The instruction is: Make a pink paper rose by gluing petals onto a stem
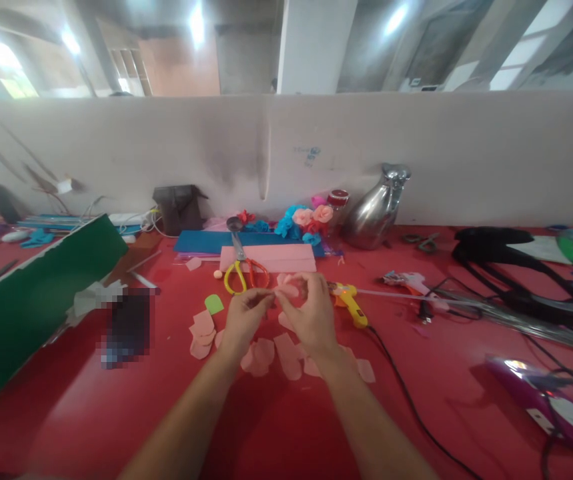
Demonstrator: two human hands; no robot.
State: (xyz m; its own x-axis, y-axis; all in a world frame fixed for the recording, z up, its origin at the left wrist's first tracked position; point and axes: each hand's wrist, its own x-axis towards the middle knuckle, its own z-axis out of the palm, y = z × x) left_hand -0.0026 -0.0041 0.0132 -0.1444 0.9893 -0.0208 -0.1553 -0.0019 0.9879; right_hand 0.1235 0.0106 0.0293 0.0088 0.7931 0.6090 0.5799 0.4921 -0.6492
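My left hand and my right hand meet above the red table, fingers pinched together on a small pink paper petal. Several loose pink paper petals lie on the table under and beside my hands. Yellow-handled scissors rest just beyond my left hand, on a pink paper sheet. A yellow glue gun lies right of my right hand, its black cord running toward me.
A green roll lies at the left. Finished paper flowers and a silver vase stand by the back wall. A white glue gun, metal wires, black straps and a purple device fill the right.
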